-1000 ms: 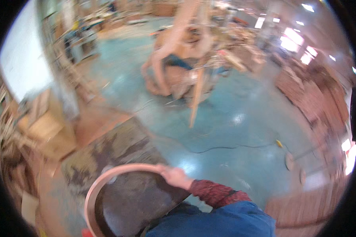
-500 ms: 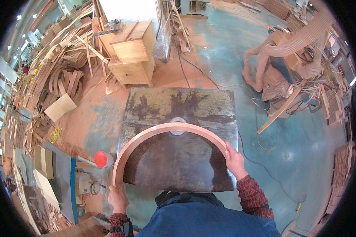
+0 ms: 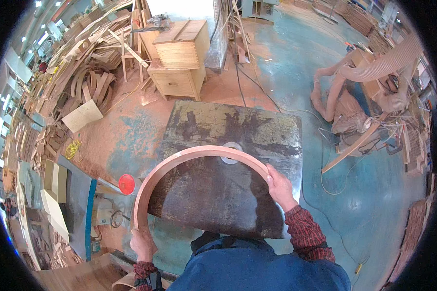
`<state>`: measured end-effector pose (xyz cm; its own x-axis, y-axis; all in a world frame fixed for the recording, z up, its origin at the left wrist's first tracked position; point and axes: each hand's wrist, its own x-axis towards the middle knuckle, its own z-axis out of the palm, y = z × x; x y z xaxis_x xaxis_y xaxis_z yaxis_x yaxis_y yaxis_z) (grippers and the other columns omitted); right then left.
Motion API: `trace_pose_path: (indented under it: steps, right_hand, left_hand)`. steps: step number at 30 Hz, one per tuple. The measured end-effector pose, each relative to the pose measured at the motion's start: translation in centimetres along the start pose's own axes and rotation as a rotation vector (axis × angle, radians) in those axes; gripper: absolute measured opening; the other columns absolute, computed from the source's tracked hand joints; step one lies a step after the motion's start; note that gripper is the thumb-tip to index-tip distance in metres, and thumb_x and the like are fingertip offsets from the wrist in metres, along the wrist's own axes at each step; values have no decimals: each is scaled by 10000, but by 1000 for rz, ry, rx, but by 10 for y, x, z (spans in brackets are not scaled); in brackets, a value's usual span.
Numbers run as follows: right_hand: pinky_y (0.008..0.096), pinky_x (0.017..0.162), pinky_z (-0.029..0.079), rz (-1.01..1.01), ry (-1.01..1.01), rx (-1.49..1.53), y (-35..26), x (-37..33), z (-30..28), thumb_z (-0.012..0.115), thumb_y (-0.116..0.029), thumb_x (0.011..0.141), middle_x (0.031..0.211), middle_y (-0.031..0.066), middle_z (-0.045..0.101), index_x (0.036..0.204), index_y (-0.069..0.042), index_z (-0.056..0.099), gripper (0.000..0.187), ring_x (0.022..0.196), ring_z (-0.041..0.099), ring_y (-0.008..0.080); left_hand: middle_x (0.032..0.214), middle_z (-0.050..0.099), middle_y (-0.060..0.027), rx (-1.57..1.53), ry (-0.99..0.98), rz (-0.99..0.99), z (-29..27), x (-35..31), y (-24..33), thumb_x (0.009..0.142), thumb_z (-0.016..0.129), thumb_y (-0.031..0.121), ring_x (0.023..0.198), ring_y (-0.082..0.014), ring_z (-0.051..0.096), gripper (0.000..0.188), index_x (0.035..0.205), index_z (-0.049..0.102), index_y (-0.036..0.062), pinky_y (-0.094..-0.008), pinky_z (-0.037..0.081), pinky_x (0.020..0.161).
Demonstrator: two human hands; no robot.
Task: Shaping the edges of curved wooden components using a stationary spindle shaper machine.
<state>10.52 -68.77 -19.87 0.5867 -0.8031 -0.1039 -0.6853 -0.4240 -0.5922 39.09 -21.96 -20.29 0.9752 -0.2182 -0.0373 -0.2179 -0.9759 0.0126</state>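
A curved wooden strip (image 3: 199, 151), bent in a wide half-round arch, spans between my two hands over a dark metal machine table (image 3: 218, 208). My left hand (image 3: 142, 244) grips its near left end, just off the table's left edge. Around the strip's right end my right hand (image 3: 280, 185) is closed, above the table's right part. The top of the arch passes next to a round metal ring (image 3: 231, 152) set in the table, partly covering it. Whether the strip touches the table I cannot tell.
Left of the table is a red round lid or container (image 3: 126, 185). A wooden drawer cabinet (image 3: 176, 82) stands beyond it, near heaped wood offcuts (image 3: 82, 58). Ribbed dust hoses (image 3: 383, 60) and a slanting board (image 3: 350, 148) lie at the right. A cable (image 3: 332, 223) crosses the floor.
The view has turned, so the table appears tilted and farther right. Both hands still hold the curved strip, which has shifted left relative to the ring.
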Motion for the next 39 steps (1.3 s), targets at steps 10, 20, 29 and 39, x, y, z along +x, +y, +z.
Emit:
trace_pose_path:
  steps: [10,20,29,39]
  right_hand:
    - [603,1130,333,-237,29,-188,-45,57,41,544,-223,990,1398,122,585,1435,-189,537,446,1387,473,369]
    - [597,1170,295,-320,17,-233,-98,113,74,537,-227,994,1410,118,582,1432,-201,546,438,1418,444,359]
    - [584,1153,322,-432,-10,-315,-151,206,105,495,-253,1011,1356,136,630,1436,-159,537,437,1379,485,360]
    - [345,905,515,-68,-670,689,-167,273,143,464,-339,1076,1107,162,716,1250,70,642,479,1014,677,247]
  left_hand:
    - [773,688,-227,50,44,-94,15,9,-39,890,708,265,762,-443,693,312,947,524,20,-546,531,665]
    - [739,683,-228,-17,103,-172,25,41,-58,907,665,288,706,-439,693,297,922,543,18,-538,533,615]
    - [773,708,-198,-73,61,-335,29,98,-40,897,675,290,743,-406,720,281,922,584,25,-520,566,653]
    - [761,694,-192,-164,223,-390,26,48,-70,887,720,344,718,-411,698,332,888,567,49,-520,546,635]
